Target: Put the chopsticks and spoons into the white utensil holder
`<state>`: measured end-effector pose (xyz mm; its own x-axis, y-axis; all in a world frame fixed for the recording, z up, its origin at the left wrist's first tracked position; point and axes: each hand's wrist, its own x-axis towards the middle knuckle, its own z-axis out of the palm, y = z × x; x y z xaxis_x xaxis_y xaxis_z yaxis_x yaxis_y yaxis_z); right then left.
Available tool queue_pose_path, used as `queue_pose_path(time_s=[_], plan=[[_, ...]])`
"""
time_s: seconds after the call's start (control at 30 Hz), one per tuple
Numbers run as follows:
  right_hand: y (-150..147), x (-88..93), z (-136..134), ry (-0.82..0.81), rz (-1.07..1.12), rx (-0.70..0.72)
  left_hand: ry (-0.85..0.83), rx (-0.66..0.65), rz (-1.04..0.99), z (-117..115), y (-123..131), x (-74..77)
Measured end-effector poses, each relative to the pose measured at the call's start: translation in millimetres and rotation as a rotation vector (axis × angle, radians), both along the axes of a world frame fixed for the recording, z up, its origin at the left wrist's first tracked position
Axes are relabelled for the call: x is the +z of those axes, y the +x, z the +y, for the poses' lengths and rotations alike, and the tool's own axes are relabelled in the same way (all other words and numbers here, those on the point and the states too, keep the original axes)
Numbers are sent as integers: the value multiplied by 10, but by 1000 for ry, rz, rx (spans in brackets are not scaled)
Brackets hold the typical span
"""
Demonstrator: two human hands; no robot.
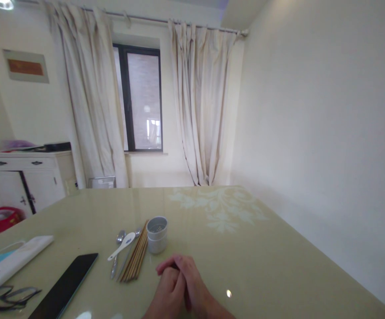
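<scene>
Both hands rest together at the near edge of the worktop (pixel 279 266). The right hand (pixel 197 288) lies over the left hand (pixel 166 294), with its fingers curved around it. The left hand is loosely closed beneath. Neither hand holds any object, and neither one touches the cutlery.

The nearest things are just beyond the fingertips, a little to the left. A small grey-white cup (pixel 157 237) stands upright, and nothing stands up out of it as far as I can see. Just beside it on the left lies a bundle of wooden chopsticks (pixel 136 259), flat on the worktop and pointing from near to far. Left of the chopsticks are a white spoon (pixel 123 245) and the metal spoons (pixel 120 238), also lying flat.

By my judgement no handling is under way at this moment. All the cutlery lies outside the cup, the cup appears empty, and the hands are at rest, so everything with these pieces is left to do.

Farther left, well apart from the hands, lie a dark phone (pixel 67 283), a pair of glasses (pixel 8 296) and a white pouch (pixel 16 259).
</scene>
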<state>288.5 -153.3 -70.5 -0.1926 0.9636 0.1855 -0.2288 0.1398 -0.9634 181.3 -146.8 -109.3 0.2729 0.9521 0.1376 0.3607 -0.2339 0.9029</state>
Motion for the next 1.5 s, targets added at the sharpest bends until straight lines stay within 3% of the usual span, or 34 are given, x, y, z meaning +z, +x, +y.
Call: queue_pose_path(time_s=[0.13,0.23,0.5,0.7,0.83,0.97,1.07,1.2,1.3,1.4,1.5], plan=[[130,73,179,54,37,53,210,80,-65,33,1,393],[229,73,247,61,82,108,251,23,-165,55,10,482],[351,73,207,207,-38,139,119,4,-280,197,-61,198],[340,173,45,285,-201,164,-118,-267,-481,126,-86,259],[269,89,-33,271,-304,237,-254,-337,-530,128,-61,102],[115,-117,-26,224,-306,123,-261,-186,-489,160,-1,-15],[10,-197,-31,254,-356,7,-209,-29,-323,131,57,67],[-38,-141,-63,253,-427,-95,-147,12,-209,90,110,214],[7,-65,-55,350,-495,-120,1,18,-139,110,65,222],[132,-39,36,395,-573,-122,190,72,84,190,-100,227],[325,-65,221,225,-588,-253,361,318,203,336,-327,290]])
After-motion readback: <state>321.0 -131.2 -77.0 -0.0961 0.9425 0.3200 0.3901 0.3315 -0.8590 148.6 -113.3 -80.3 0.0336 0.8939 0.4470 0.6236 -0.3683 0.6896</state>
